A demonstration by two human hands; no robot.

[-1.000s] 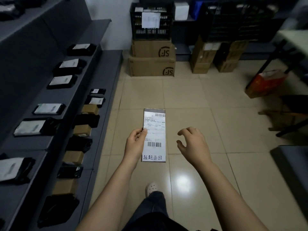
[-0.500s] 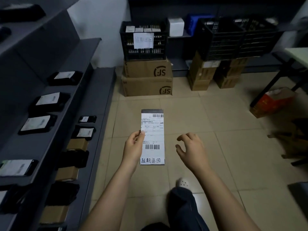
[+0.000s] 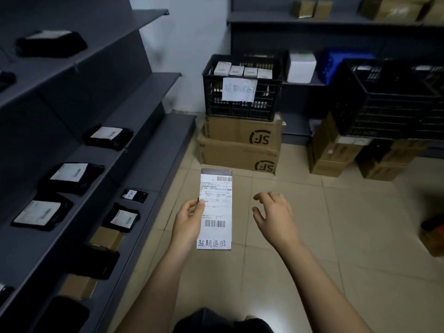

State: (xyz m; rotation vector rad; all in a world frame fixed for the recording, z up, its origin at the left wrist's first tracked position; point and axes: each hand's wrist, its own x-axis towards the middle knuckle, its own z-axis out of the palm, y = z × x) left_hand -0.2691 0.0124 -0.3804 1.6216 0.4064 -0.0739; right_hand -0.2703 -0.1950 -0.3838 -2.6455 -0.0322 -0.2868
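A flat white parcel with a shipping label (image 3: 216, 210), barcodes and handwritten characters at its bottom edge, is held upright in front of me over the tiled floor. My left hand (image 3: 188, 222) pinches it at its left edge, thumb on the front. Just to the right of the parcel, not touching it, my right hand (image 3: 274, 213) hovers empty with loosely curled fingers. Ahead stands a black plastic crate (image 3: 242, 109) with a paper sign bearing the same handwritten characters; small white boxes sit inside it.
Grey shelving (image 3: 134, 150) with black bagged parcels and small cardboard boxes runs along the left. The crate rests on two stacked cardboard boxes (image 3: 240, 150). More cartons and black crates (image 3: 389, 102) stand at the right back. An orange box (image 3: 432, 234) sits at the right edge.
I have walked forward and looked up: the crate and cardboard boxes are closer and lower in view. Both hands keep the same pose with the parcel.
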